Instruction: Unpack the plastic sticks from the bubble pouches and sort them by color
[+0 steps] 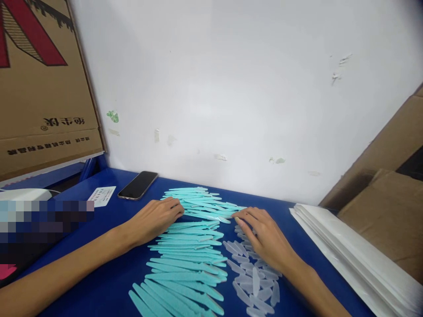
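Observation:
Slim turquoise eyebrow razors (pixel 185 276) lie side by side in a long row, their ends pointing left and right. At the far end more of them form a heap (pixel 194 196). My left hand (pixel 161 215) is closed with curled fingers at the left end of one razor (pixel 201 215), which has a clear, shiny part near its right end. Around that right end, my right hand (pixel 261 231) has its thumb and forefinger close together; what lies between them is hidden. Translucent blade caps (pixel 256 281) are scattered below my right hand, some under its wrist.
A phone (pixel 138 185) and a printed card (pixel 102 196) lie at the back left of the blue table (pixel 109 224). White folded sheets (pixel 350 259) are stacked along the right. Cardboard boxes (pixel 42 97) stand at the left, with brown cardboard (pixel 383 220) at the right. A white wall (pixel 211 88) closes the back.

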The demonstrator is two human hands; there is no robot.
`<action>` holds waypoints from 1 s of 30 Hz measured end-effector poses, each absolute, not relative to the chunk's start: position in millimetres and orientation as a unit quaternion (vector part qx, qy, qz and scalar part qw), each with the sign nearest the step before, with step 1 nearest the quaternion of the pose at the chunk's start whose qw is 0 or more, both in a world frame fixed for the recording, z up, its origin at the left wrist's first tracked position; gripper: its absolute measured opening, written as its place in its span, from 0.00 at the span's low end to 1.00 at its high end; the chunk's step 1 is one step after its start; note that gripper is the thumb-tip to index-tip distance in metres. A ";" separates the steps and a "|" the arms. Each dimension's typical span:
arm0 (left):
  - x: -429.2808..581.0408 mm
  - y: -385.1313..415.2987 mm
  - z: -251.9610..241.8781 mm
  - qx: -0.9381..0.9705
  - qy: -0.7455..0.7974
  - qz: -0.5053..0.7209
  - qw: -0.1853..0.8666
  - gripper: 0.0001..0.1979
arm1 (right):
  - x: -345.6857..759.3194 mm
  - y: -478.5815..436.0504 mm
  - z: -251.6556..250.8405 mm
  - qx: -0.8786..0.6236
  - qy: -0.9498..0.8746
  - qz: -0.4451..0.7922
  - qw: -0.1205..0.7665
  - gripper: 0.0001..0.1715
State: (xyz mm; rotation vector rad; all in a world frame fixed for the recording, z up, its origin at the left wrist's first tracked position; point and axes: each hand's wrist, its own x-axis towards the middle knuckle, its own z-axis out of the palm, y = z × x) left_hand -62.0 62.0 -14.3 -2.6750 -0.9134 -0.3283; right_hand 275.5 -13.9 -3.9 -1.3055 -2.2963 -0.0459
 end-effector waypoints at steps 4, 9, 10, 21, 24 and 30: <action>-59.3 53.3 -10.9 -0.928 -0.311 -0.157 0.136 0.09 | 263.5 -21.4 -0.7 -0.461 -0.847 -0.052 0.259 0.18; -50.7 37.0 -7.4 -0.928 -0.248 -0.261 0.098 0.10 | 246.7 -26.4 -2.8 -0.387 -0.870 -0.084 0.294 0.16; -48.9 34.3 -7.1 -0.927 -0.239 -0.274 0.094 0.10 | 244.7 -26.6 -3.5 -0.376 -0.871 -0.092 0.303 0.14; -61.0 47.4 4.6 -0.922 -0.182 -0.338 0.057 0.09 | 294.8 -16.6 15.8 -0.360 -0.863 -0.126 0.332 0.12; -70.2 60.1 6.2 -0.913 -0.227 -0.334 0.057 0.08 | 321.5 -7.7 14.9 -0.449 -0.816 -0.168 0.322 0.10; -70.6 62.0 1.8 -0.946 -0.255 -0.200 0.013 0.13 | 318.0 0.8 -6.1 -0.487 -0.847 -0.071 0.199 0.11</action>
